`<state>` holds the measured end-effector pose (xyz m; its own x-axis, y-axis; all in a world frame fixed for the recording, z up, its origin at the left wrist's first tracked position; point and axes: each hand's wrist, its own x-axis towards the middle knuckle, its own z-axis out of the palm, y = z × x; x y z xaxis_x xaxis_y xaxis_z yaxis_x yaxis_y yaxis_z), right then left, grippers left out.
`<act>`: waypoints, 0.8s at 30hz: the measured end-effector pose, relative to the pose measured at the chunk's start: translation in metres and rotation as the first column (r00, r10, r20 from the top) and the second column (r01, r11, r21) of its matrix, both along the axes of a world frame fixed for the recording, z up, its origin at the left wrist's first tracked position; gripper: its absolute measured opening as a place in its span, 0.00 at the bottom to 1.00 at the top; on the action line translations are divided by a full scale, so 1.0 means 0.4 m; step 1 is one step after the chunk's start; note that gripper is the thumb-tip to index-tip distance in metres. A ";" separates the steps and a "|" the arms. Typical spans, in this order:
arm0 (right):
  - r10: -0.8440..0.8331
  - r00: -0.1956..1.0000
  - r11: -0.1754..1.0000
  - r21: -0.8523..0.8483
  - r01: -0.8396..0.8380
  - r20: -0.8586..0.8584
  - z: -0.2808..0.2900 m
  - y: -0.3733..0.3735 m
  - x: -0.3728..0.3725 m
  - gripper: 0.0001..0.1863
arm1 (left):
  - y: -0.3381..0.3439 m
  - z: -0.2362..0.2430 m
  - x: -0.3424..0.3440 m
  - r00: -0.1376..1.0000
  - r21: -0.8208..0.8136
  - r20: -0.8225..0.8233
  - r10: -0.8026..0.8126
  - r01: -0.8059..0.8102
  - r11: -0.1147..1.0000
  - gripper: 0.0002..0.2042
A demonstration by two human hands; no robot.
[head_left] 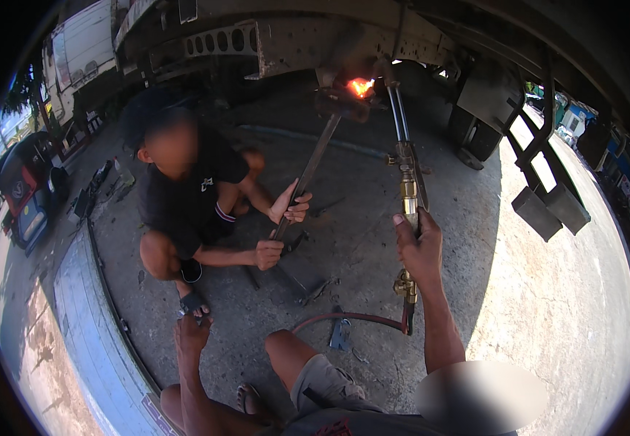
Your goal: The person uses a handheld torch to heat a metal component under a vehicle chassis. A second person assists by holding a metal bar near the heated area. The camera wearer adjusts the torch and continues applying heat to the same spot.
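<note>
One brass-fitted torch [408, 187] stands right of centre, its tip far, near an orange glow [360, 88] | my right hand [422, 249] grasps it | my left hand [193, 333] is near left, grip I cannot tell | left, a crouching co-worker [173, 192] holds a slanting metal bar [320, 151]

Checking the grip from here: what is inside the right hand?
The right hand holds a torch; its brass fittings show above and below the grip, and a reddish hose joins its lower end. The part inside the grip is covered.
</note>
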<state>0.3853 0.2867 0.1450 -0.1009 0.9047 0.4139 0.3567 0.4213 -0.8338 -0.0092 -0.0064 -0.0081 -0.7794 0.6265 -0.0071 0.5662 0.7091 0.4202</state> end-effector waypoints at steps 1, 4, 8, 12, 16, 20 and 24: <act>0.002 1.000 1.000 0.008 -0.002 0.001 -0.003 0.001 0.003 0.12 | 0.000 -0.003 -0.001 1.000 -0.008 0.002 0.003 -0.003 1.000 0.22; 0.006 1.000 1.000 0.016 -0.006 0.002 -0.009 -0.001 0.007 0.12 | 0.001 -0.008 -0.002 1.000 -0.021 0.011 0.010 -0.009 1.000 0.22; 0.010 1.000 1.000 -0.006 -0.010 0.002 -0.003 -0.008 0.007 0.12 | 0.006 -0.002 0.005 1.000 -0.020 0.018 -0.012 0.012 1.000 0.22; 0.018 1.000 1.000 -0.020 -0.019 -0.019 0.003 -0.016 0.003 0.11 | 0.003 -0.015 0.000 1.000 -0.032 0.015 -0.016 0.016 0.999 0.22; 0.019 1.000 1.000 0.000 -0.019 -0.019 -0.002 -0.014 0.005 0.11 | 0.008 -0.003 0.007 1.000 -0.062 0.026 0.003 -0.001 0.998 0.23; 0.021 0.999 1.000 -0.008 -0.022 -0.038 0.003 -0.020 0.002 0.11 | 0.005 -0.002 0.010 0.999 -0.039 0.031 0.008 -0.006 0.999 0.24; 0.033 0.998 0.999 0.013 -0.033 -0.052 -0.001 -0.024 0.001 0.10 | -0.009 -0.046 -0.013 1.000 -0.023 -0.010 -0.018 0.018 1.000 0.24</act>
